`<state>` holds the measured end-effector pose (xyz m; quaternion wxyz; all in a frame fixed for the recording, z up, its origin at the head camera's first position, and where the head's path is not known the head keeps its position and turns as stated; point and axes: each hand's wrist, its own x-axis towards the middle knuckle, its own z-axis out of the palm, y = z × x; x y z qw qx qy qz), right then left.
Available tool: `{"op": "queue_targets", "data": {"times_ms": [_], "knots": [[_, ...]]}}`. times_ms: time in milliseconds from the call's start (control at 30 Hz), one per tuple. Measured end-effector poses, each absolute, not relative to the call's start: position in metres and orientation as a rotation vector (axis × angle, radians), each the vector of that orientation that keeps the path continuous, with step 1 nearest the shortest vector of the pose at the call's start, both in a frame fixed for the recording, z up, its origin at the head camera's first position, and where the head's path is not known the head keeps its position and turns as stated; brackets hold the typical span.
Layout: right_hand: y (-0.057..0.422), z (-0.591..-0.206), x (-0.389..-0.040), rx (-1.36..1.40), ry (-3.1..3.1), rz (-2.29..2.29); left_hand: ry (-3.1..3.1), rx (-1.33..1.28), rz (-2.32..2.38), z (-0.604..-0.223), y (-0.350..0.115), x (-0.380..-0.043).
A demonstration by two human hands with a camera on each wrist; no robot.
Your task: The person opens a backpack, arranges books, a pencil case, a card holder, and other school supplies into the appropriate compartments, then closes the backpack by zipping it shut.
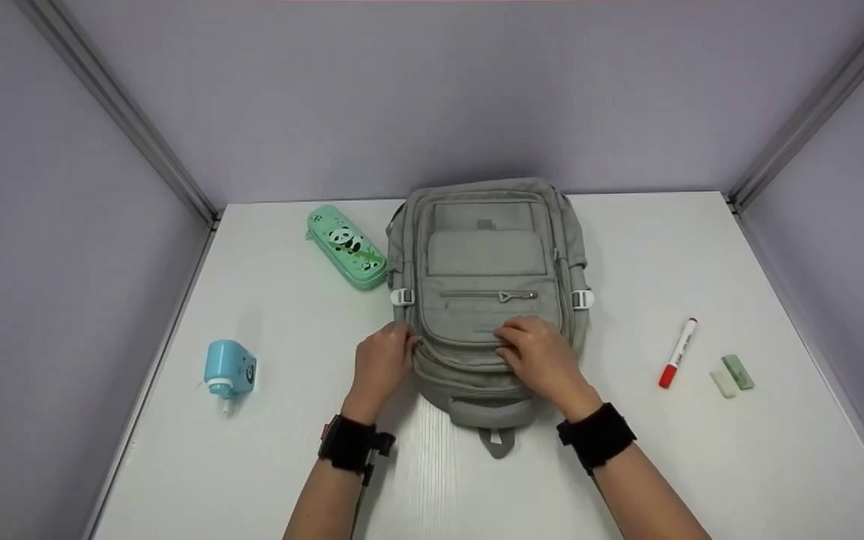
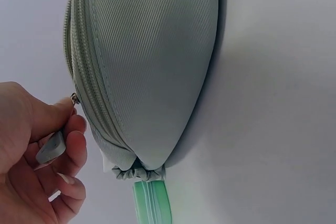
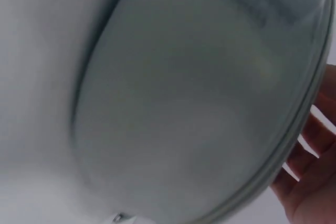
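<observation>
A grey backpack (image 1: pixel 488 255) lies on the white table, its top handle toward the person. At the left end of the curved zipper, my left hand (image 1: pixel 385 356) pinches a small metal zipper pull (image 2: pixel 74 98) between thumb and forefinger. The pull's grey tab (image 2: pixel 51 149) hangs against the curled fingers. My right hand (image 1: pixel 544 360) touches the backpack's front near its upper zipper edge, fingers pointing left. In the right wrist view its fingers (image 3: pixel 315 132) are spread and loosely bent beside the zipper edge; their tips are partly hidden by the bag.
A green panda pencil case (image 1: pixel 347 247) lies against the backpack's left side. Far left is a light-blue bottle (image 1: pixel 229 366) on its side. To the right lie a red-capped marker (image 1: pixel 678 352) and two small green blocks (image 1: pixel 737 372). Grey partitions enclose the table.
</observation>
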<state>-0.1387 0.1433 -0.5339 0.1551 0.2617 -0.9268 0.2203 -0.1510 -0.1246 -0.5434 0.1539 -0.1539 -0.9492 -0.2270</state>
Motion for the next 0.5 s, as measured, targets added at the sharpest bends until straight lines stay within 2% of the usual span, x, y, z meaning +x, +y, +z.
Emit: {"op": "queue_targets", "data": {"times_ms": [233, 500], "knots": [[0.117, -0.541, -0.146, 0.847, -2.607, 0.49, -2.722, -0.476, -0.673, -0.542, -0.124, -0.15], [0.117, -0.542, -0.15, 0.776, -2.465, 0.683, -2.677, -0.514, -0.504, -0.534, -0.133, -0.157]]}}
